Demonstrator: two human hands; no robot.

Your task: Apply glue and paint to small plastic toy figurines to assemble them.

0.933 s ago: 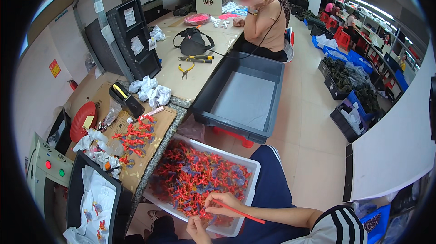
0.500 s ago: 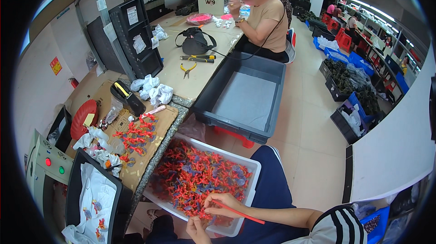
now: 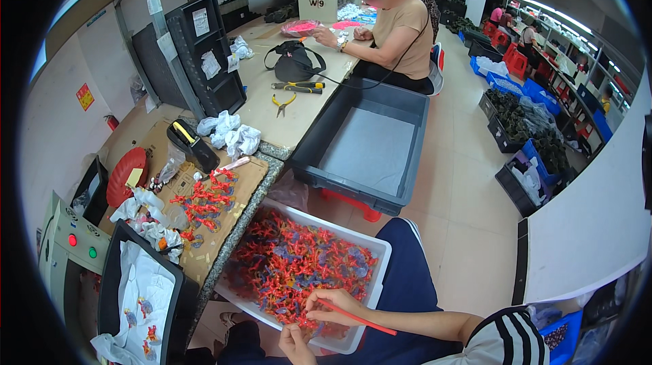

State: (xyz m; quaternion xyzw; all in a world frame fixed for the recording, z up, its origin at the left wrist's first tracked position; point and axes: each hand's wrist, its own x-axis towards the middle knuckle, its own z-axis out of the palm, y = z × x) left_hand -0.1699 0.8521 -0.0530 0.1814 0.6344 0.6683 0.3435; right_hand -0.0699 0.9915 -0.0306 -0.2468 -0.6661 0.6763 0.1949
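My right hand (image 3: 334, 304) is closed round a slim red stick-like tool (image 3: 370, 325), which slants down to the right past the wrist. Close beside it, my left hand (image 3: 295, 346) has its fingers pinched together; whatever they hold is too small to make out. Both hands are over the near edge of a white tray (image 3: 384, 256), heaped with small red figures (image 3: 299, 256) that have bluish and yellowish parts. More red figures (image 3: 207, 203) stand in rows on a cardboard sheet (image 3: 252, 173) on the bench to the left.
A black bin (image 3: 178, 311) lined with white material holds several figures at lower left. Beyond the white tray, a large grey crate (image 3: 418, 154) rests on a red stool (image 3: 370, 213). Yellow-handled pliers (image 3: 282, 103) and a black bag (image 3: 295, 63) lie near a seated co-worker (image 3: 401, 32).
The co-worker's raised hand has come down toward the pink material on the table. My hands and the red tool look the same; the view has shifted slightly.
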